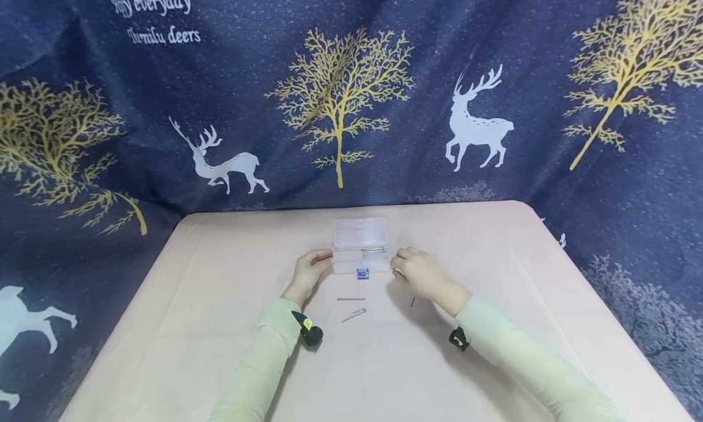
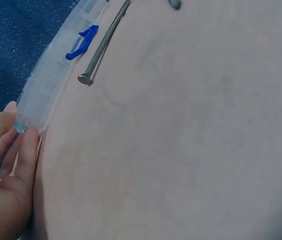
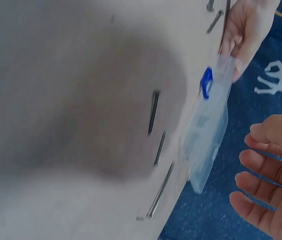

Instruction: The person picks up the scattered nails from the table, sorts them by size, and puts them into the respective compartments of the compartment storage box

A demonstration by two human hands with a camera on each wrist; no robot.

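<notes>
A clear plastic box (image 1: 347,266) stands with its lid (image 1: 359,232) raised at the back; a blue latch (image 1: 362,274) is on its front. Several nails (image 1: 374,255) lie in its right part. My left hand (image 1: 310,272) pinches the box's left end, thumb and fingers around the corner in the left wrist view. Close to the right end is my right hand (image 1: 423,275), its fingers (image 3: 253,182) loosely bent and holding nothing in the right wrist view. In front of the box lie loose nails (image 1: 351,299), and another nail (image 1: 413,302) lies below the right hand.
The box stands toward the back of a table (image 1: 230,349) with a pale cover. Behind it hangs a dark blue cloth (image 1: 379,166) with deer and trees. Each wrist wears a small black camera, one (image 1: 312,335) on the left and one (image 1: 459,338) on the right.
</notes>
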